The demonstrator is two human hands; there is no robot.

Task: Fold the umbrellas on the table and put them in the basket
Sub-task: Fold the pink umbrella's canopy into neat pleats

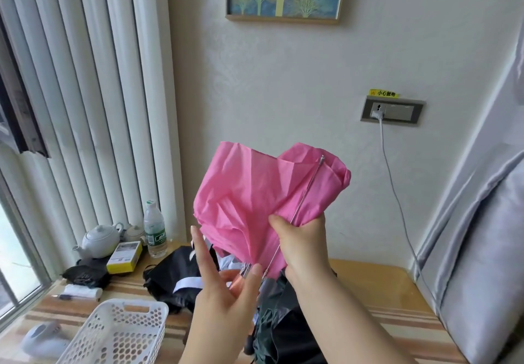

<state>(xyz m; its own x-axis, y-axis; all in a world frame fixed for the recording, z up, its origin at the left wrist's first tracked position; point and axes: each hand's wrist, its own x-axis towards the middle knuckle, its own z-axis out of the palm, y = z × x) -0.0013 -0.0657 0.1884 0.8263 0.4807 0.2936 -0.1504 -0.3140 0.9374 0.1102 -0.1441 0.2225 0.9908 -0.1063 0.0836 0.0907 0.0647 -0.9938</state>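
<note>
While my right hand (304,243) gripped the crumpled pink umbrella (263,193), left hand (224,284) fingers spread, dark umbrellas (170,276) littered the striped table (397,318) beside a white basket (119,332).

- The pink umbrella (255,193) is thin matt cloth, creased, with a shiny metal rib (307,191).
- The white perforated basket (119,332) is smooth plastic.
- The striped table (397,287) looks like glossy wood.
- The white teapot (99,240) is glossy ceramic.

Head cam, wide-angle, looks fwd/down, close over table (391,284), facing wall (283,86).
</note>
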